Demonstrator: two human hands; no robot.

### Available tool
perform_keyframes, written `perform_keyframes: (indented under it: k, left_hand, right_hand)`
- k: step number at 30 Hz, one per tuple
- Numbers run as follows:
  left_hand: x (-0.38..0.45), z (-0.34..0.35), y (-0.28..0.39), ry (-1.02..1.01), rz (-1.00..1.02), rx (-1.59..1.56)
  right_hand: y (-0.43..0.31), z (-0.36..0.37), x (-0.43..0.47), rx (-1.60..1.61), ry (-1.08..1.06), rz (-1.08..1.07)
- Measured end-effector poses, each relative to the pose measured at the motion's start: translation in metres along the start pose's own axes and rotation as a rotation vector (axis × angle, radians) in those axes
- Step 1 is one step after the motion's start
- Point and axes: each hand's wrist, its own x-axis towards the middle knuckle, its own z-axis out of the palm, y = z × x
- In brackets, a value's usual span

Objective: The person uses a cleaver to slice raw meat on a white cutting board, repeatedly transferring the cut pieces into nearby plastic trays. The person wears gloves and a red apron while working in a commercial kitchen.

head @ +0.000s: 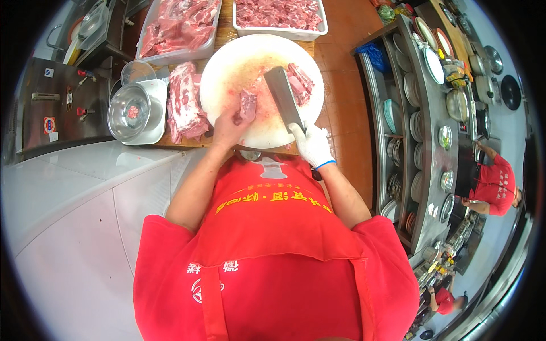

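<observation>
A round white cutting board (222, 55) lies on a wooden table before me. My left hand (230, 128), bare, holds a small piece of raw meat (248, 104) by its near end on the board. In my right hand (310, 143), which wears a white knit glove, is a cleaver (283, 96), its broad blade slanting away over the board. Right of the blade lies another chunk of raw meat (300, 83), near the board's right side. A long rack of raw meat (185, 102) rests on the table at the board's left edge.
Two white tubs of raw meat (181, 32) (279, 17) stand beyond the board. At left, a steel bowl (129, 111) holding a little meat sits on a white container. A steel shelf of plates (411, 89) runs along the right; two people are farther right.
</observation>
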Motion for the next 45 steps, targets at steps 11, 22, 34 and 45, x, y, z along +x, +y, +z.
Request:
perform_keyframes:
  k: [11,22,34,45]
  left_hand:
    - [-0.013,0.025,0.003,0.185,-0.051,-0.023]
    - [-0.012,0.026,-0.002,0.205,-0.061,-0.098]
    - [-0.013,0.031,-0.01,0.221,-0.016,-0.061]
    - [-0.012,0.026,-0.007,0.146,-0.058,-0.031]
  right_hand:
    - [-0.035,0.028,0.023,-0.221,0.123,-0.37]
    - [-0.04,0.019,0.027,-0.345,0.082,-0.346]
    - [-0.036,0.052,0.039,-0.34,0.018,-0.254]
    - [-0.095,-0.017,0.021,-0.232,0.217,-0.46]
